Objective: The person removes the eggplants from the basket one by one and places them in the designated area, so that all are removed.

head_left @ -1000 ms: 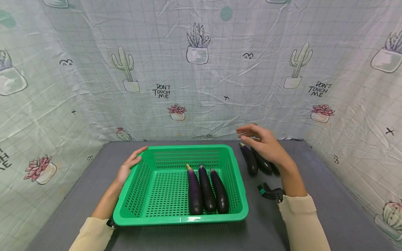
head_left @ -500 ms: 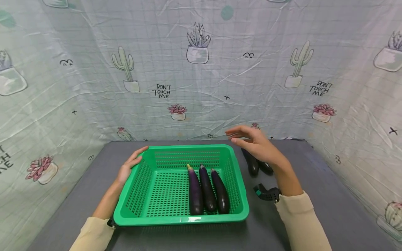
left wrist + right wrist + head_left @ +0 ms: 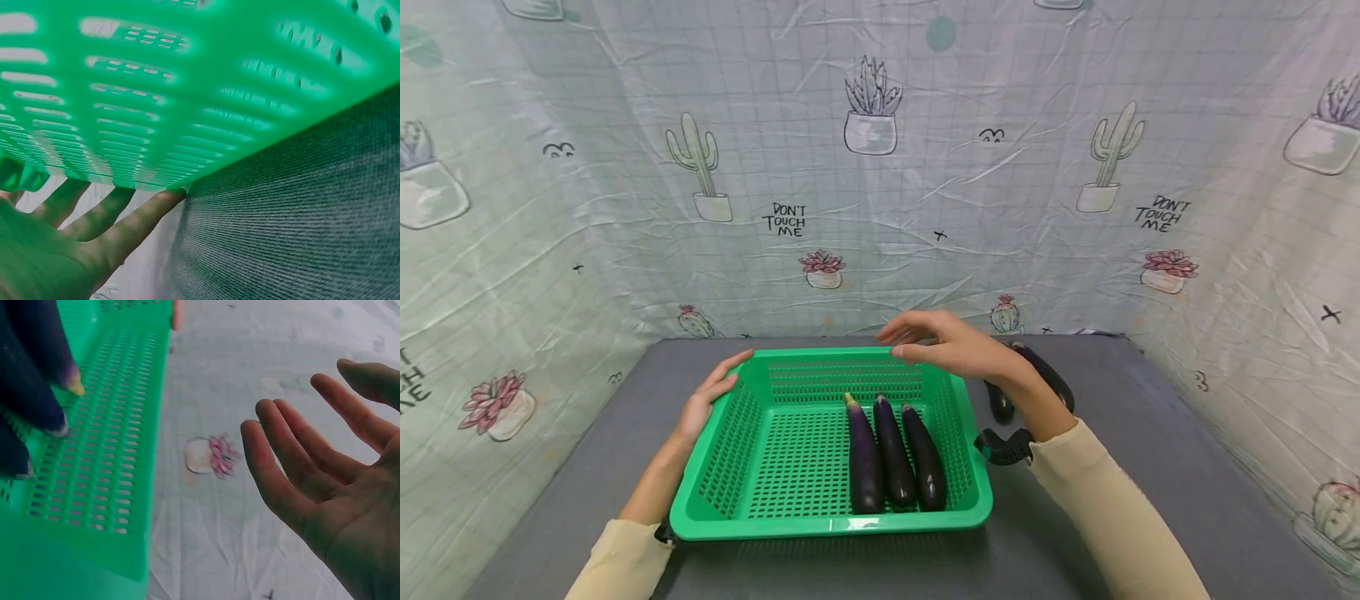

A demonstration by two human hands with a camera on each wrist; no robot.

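Observation:
A green slotted plastic basket (image 3: 831, 527) stands on the table in the head view. Inside it, toward the right, three dark purple eggplants (image 3: 891, 454) lie side by side. My left hand (image 3: 698, 408) rests against the basket's left side, its fingers reaching along the rim; the left wrist view shows straight, spread fingers (image 3: 150, 215) against the outer wall. Holding nothing, my right hand (image 3: 940, 340) hovers about the basket's far right rim, fingers loosely bent. Its palm (image 3: 365, 534) shows bare in the right wrist view.
More eggplants lie right of the basket, one (image 3: 1000, 406) partly hidden by the right arm and another (image 3: 1051, 379) behind it. A grey cloth (image 3: 1150, 433) covers the table. Printed curtain (image 3: 940, 167) hangs at the back and sides.
My right hand has moved left from above the loose eggplants to the basket's far rim. The loose eggplants show differently around the arm. My left hand and the basket stay put.

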